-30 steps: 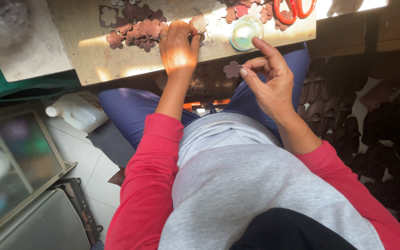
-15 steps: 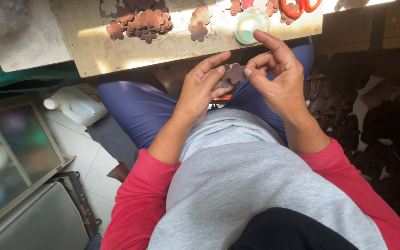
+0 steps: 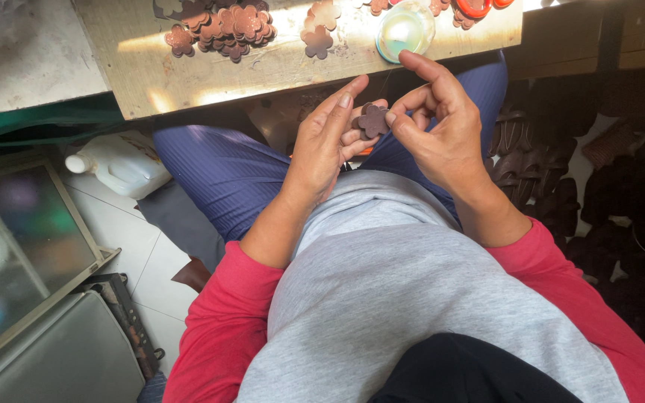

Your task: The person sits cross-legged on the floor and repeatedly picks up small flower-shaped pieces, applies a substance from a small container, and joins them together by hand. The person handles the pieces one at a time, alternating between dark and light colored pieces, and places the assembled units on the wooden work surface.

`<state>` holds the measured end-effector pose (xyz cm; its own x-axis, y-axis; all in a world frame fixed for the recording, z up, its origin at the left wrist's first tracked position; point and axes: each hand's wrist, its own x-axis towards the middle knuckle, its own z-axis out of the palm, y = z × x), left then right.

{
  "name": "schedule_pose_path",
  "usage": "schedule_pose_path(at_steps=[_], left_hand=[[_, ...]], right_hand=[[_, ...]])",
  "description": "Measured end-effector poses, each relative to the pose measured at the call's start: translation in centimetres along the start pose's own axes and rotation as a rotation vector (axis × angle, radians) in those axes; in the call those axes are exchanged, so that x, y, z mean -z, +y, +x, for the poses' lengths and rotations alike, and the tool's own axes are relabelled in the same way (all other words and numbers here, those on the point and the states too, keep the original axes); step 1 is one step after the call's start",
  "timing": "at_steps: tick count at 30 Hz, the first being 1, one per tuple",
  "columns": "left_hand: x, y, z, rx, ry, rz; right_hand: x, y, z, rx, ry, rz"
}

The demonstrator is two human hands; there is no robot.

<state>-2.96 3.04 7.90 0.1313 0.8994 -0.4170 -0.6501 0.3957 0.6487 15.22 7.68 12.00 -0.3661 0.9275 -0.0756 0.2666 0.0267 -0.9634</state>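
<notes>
A small brown flower-shaped leather piece (image 3: 372, 119) is pinched between my two hands over my lap. My left hand (image 3: 328, 142) supports it from the left with fingers curled under it. My right hand (image 3: 437, 123) grips its right edge with thumb and finger, the index finger stretched toward a round glass dish (image 3: 405, 28) on the worn wooden board (image 3: 263, 67). More brown flower cut-outs lie on the board: a pile (image 3: 222, 22) at the left and a single pair (image 3: 318, 30) nearer the dish.
Red-handled scissors (image 3: 479, 6) lie at the board's far edge. A white plastic bottle (image 3: 117, 163) lies on the tiled floor at the left, beside a glass panel (image 3: 16, 239). Dark leather pieces (image 3: 606, 186) are heaped on the floor at the right.
My left hand came back from the flower pile on the board down to my lap and met my right hand. Both hands now hold the flower piece that the right hand held alone.
</notes>
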Motion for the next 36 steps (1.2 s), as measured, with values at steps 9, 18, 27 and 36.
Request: schedule_pose_path(at_steps=[9, 18, 27, 36], left_hand=[[0.0, -0.5, 0.0, 0.010, 0.012, -0.042], [0.1, -0.3, -0.2, 0.026, 0.027, 0.001], [0.2, -0.5, -0.2, 0.010, 0.030, -0.041], [0.4, -1.0, -0.1, -0.048, 0.028, 0.018]], right_hand=[[-0.4, -0.1, -0.1, 0.031, 0.015, -0.090], [-0.7, 0.0, -0.1, -0.019, -0.002, -0.012], [-1.0, 0.3, -0.1, 0.037, 0.002, -0.047], [-1.5, 0.0, -0.1, 0.042, -0.002, -0.055]])
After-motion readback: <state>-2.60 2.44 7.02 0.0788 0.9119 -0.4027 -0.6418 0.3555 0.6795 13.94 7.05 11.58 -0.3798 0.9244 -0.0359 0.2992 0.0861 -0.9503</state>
